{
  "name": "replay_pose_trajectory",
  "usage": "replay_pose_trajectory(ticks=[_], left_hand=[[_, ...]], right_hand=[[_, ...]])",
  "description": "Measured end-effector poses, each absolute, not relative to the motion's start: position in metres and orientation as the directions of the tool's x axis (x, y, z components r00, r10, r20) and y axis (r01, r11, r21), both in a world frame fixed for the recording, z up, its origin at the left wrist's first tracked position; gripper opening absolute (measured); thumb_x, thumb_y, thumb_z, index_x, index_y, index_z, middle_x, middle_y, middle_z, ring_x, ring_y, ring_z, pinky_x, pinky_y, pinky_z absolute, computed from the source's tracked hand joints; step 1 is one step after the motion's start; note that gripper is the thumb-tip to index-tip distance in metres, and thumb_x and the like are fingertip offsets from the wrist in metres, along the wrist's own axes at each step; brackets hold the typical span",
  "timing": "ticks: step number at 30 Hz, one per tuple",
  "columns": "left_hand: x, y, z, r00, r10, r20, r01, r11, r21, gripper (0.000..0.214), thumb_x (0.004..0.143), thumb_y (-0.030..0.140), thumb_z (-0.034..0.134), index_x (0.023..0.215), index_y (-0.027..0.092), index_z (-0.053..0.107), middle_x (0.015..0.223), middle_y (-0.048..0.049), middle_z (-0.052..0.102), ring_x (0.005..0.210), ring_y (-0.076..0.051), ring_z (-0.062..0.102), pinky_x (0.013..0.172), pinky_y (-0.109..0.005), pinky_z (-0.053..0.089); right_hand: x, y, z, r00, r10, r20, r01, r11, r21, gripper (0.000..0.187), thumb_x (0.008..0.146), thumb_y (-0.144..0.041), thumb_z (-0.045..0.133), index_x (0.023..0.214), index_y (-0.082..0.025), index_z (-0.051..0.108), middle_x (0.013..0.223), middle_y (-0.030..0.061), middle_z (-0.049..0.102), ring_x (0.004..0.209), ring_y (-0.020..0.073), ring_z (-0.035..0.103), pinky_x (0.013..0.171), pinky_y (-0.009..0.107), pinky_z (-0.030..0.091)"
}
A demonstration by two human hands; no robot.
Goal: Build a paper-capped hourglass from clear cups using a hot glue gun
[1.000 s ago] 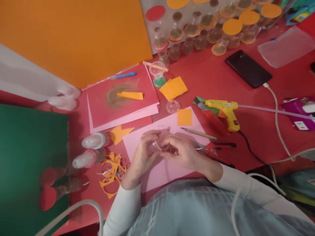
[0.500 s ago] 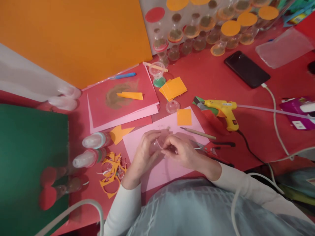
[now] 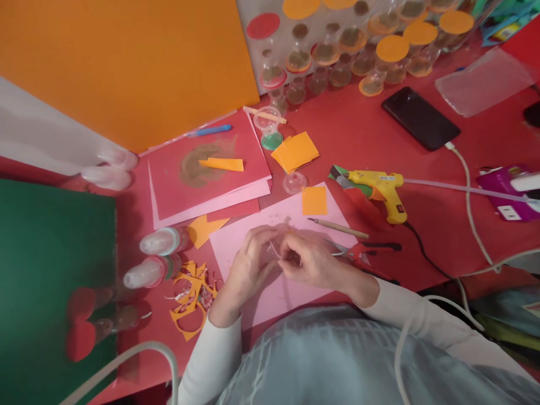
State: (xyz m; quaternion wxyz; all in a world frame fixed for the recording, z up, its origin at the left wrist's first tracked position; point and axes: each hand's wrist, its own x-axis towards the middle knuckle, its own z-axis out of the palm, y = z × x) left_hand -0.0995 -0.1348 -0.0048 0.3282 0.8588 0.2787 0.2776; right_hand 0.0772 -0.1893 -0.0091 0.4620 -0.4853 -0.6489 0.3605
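Between my hands, over the pink sheet [image 3: 270, 304], is a clear plastic piece [image 3: 273, 248] with a thin curved rim; its full shape is hidden by my fingers. My left hand [image 3: 252, 260] curls around it from the left. From the right, my right hand [image 3: 304, 257] pinches at its rim; whether some smaller thing is between those fingertips I cannot tell. Above my right hand lie a craft knife [image 3: 337, 227] with a wooden handle and an orange paper square [image 3: 314, 201]. Red-handled cutters [image 3: 363, 254] rest beside my right wrist.
A yellow glue gun [image 3: 386, 188] with its cord lies to the right, near a phone [image 3: 419, 118]. Orange paper scraps [image 3: 192, 304] and two capped bottles [image 3: 158, 242] are left. Clear plastic hourglass shapes [image 3: 299, 59] line the back. A clear domed piece [image 3: 295, 182] lies ahead.
The view has shifted very slightly. My right fingers have shifted a little at the rim of the clear plastic piece, while my left hand keeps its hold.
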Motion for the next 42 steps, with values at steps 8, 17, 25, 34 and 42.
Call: replay_pose_trajectory(ticks=[8,17,25,34,42], left_hand=[[-0.099,-0.139,-0.004,0.596,0.756,0.27,0.423,-0.582,0.695,0.034,0.091,0.034,0.067,0.12,0.023,0.053,0.103,-0.0056,0.055,0.086,-0.018,0.058,0.07,-0.03,0.054],[-0.098,-0.14,0.011,0.55,0.835,-0.033,0.398,-0.227,0.889,0.034,0.082,0.035,0.075,0.109,0.023,0.057,0.102,-0.0028,0.063,0.09,-0.018,0.061,0.079,-0.032,0.051],[-0.097,-0.14,0.025,0.601,0.764,-0.236,0.17,0.166,0.971,0.038,0.075,0.031,0.084,0.102,0.022,0.058,0.099,-0.0016,0.067,0.084,-0.018,0.066,0.076,-0.03,0.052],[-0.1,-0.135,0.015,0.584,0.792,-0.179,0.299,-0.005,0.954,0.043,0.077,0.033,0.08,0.112,0.023,0.056,0.11,-0.0055,0.067,0.101,-0.022,0.066,0.087,-0.036,0.052],[-0.103,-0.135,0.014,0.646,0.751,-0.135,0.302,-0.09,0.949,0.046,0.08,0.036,0.079,0.116,0.024,0.053,0.115,-0.007,0.068,0.101,-0.022,0.067,0.085,-0.035,0.054]], right_hand=[[0.077,-0.19,-0.012,-0.05,0.978,0.204,0.343,0.209,-0.916,0.017,0.079,-0.012,0.054,0.076,-0.024,0.044,0.068,-0.0044,0.054,0.054,0.0106,0.047,0.052,0.023,0.036],[0.083,-0.182,-0.003,-0.276,0.955,-0.108,-0.18,-0.162,-0.97,0.014,0.089,-0.027,0.06,0.079,-0.022,0.051,0.069,-0.0058,0.05,0.056,0.0087,0.047,0.052,0.022,0.039],[0.086,-0.183,-0.007,-0.437,0.87,-0.228,-0.448,-0.43,-0.784,0.026,0.083,-0.037,0.074,0.076,-0.019,0.057,0.075,-0.0052,0.052,0.055,0.0061,0.05,0.049,0.019,0.043],[0.084,-0.182,-0.004,-0.392,0.893,-0.222,-0.364,-0.372,-0.854,0.021,0.084,-0.033,0.071,0.083,-0.02,0.054,0.081,-0.0055,0.053,0.055,0.0052,0.051,0.045,0.018,0.046],[0.078,-0.183,-0.011,-0.367,0.884,-0.289,-0.354,-0.42,-0.836,0.033,0.075,-0.04,0.08,0.076,-0.02,0.054,0.067,-0.0071,0.055,0.047,0.0055,0.051,0.042,0.019,0.045]])
